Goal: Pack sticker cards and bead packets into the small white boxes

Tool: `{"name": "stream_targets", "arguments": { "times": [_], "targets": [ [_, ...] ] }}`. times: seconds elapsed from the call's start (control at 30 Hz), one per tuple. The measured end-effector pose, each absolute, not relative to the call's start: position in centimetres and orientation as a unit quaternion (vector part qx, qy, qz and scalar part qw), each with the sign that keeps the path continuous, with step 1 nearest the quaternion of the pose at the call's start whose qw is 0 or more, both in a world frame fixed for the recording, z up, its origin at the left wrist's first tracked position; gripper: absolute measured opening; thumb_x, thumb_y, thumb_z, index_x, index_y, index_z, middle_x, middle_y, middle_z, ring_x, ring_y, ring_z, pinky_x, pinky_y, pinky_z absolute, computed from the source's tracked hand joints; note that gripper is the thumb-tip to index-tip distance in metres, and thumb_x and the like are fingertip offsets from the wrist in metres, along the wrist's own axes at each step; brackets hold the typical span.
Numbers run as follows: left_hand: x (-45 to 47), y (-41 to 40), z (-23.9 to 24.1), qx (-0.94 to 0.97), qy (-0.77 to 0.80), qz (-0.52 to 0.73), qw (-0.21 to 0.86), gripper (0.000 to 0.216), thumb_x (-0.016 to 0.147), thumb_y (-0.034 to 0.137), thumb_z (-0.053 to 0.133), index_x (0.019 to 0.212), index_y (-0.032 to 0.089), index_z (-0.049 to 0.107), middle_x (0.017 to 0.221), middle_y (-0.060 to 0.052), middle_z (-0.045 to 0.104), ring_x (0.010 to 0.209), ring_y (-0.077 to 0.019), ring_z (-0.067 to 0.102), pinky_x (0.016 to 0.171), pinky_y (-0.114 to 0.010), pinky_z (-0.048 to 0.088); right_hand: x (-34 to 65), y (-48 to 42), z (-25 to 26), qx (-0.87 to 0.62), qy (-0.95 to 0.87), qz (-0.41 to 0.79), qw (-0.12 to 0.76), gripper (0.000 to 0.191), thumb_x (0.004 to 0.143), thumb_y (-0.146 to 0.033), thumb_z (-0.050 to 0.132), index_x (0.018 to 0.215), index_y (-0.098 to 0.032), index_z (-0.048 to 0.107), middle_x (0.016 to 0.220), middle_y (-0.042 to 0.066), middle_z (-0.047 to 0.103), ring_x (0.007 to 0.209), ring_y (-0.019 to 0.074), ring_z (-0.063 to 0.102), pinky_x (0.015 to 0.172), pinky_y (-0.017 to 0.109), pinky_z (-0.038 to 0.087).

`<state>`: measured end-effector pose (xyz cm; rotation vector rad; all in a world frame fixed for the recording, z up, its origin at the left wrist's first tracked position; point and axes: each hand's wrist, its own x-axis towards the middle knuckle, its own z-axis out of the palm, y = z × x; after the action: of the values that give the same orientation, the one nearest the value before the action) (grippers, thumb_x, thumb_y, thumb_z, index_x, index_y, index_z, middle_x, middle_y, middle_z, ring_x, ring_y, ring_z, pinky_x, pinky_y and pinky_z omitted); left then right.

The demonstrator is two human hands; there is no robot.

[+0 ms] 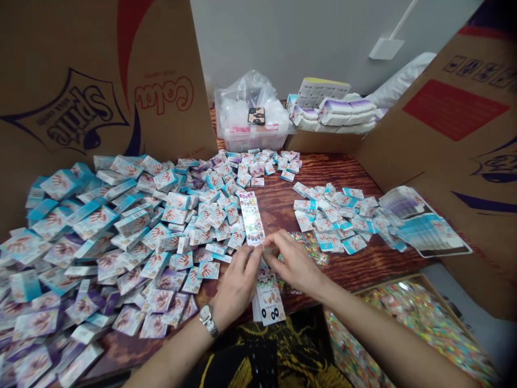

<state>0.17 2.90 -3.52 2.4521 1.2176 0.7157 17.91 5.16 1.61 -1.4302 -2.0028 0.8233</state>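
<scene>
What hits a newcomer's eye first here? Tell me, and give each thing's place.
The heap of small white-and-teal packets spreading across the left of the wooden table comes first. At centre, the left hand and right hand meet at the lower end of a long printed card. Lower right, a tray of multicoloured pieces glitters.

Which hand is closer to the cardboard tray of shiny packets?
The right hand is nearer: it sits up and to the left of the cardboard tray, not touching it. The left hand lies farther left, beyond the right hand.

Packet heap (109, 242) left, tray (388, 285) front right
</scene>
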Motion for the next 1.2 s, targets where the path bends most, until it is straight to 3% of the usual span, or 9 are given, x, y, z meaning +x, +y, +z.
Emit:
{"name": "stream_targets", "arguments": {
  "times": [0.17,0.37,0.43,0.63,0.77,0.9,1.2],
  "targets": [
    [0.0,3.1,-2.7,0.848,0.424,0.25,0.196,0.054,0.084,0.004,0.042,0.135,0.019,0.033,0.122,-0.014,0.045,0.113,-0.0242,0.047,0.093,-0.04,0.047,18.7,5.6,1.0,-0.539,-0.722,0.331,0.281,0.02,0.082,-0.026,0.061,0.1,-0.021,0.053,0.091,0.003,0.059,0.079,0.0166,0.058,0.066,0.028,0.049],
    [0.1,3.2,-2.1,0.793,0.453,0.302,0.275,0.04,0.086,0.012,0.047,0.125,0.021,0.041,0.119,-0.011,0.049,0.11,-0.0195,0.051,0.092,-0.035,0.048,18.8,3.3,0.8,-0.476,-0.785,0.186,0.35,0.015,0.089,-0.019,0.051,0.099,-0.022,0.062,0.112,0.009,0.054,0.106,0.0224,0.053,0.086,0.038,0.047],
    [0.3,3.1,-2.2,0.794,0.452,0.303,0.272,0.042,0.086,0.011,0.047,0.126,0.022,0.041,0.122,-0.011,0.048,0.112,-0.0196,0.051,0.094,-0.035,0.048,18.3,2.9,0.3,-0.482,-0.774,0.2,0.359,0.017,0.089,-0.018,0.05,0.1,-0.022,0.063,0.114,0.01,0.054,0.107,0.0223,0.053,0.087,0.038,0.047],
    [0.3,2.9,-2.3,0.825,0.441,0.291,0.199,0.046,0.086,0.009,0.043,0.13,0.021,0.038,0.127,-0.013,0.048,0.118,-0.0225,0.048,0.096,-0.039,0.047,16.6,2.8,-0.7,-0.56,-0.576,0.405,0.437,0.029,0.086,-0.025,0.056,0.115,-0.022,0.052,0.099,0.006,0.063,0.087,0.0172,0.063,0.076,0.031,0.053],
    [0.2,2.9,-2.3,0.827,0.448,0.299,0.159,0.055,0.085,0.007,0.04,0.138,0.018,0.026,0.126,-0.016,0.05,0.119,-0.0236,0.048,0.097,-0.042,0.046,16.3,2.7,-0.1,-0.553,-0.586,0.425,0.412,0.018,0.087,-0.029,0.054,0.101,-0.022,0.063,0.097,0.005,0.067,0.09,0.0185,0.062,0.081,0.034,0.051],
    [0.3,2.7,-2.8,0.824,0.467,0.291,0.135,0.065,0.085,0.01,0.043,0.143,0.013,0.013,0.132,-0.02,0.046,0.121,-0.0258,0.048,0.096,-0.043,0.047,16.2,3.1,0.0,-0.552,-0.539,0.463,0.437,0.016,0.084,-0.029,0.057,0.096,-0.021,0.064,0.091,0.004,0.068,0.085,0.0175,0.063,0.076,0.033,0.053],
    [0.8,2.3,-3.4,0.829,0.485,0.261,0.095,0.065,0.089,0.014,0.042,0.146,0.013,0.01,0.126,-0.019,0.05,0.115,-0.0263,0.049,0.094,-0.042,0.047,15.6,3.2,0.7,-0.592,-0.615,0.332,0.402,0.018,0.08,-0.016,0.056,0.091,-0.022,0.069,0.086,0.004,0.066,0.085,0.0194,0.061,0.078,0.035,0.049]
  ]
}}
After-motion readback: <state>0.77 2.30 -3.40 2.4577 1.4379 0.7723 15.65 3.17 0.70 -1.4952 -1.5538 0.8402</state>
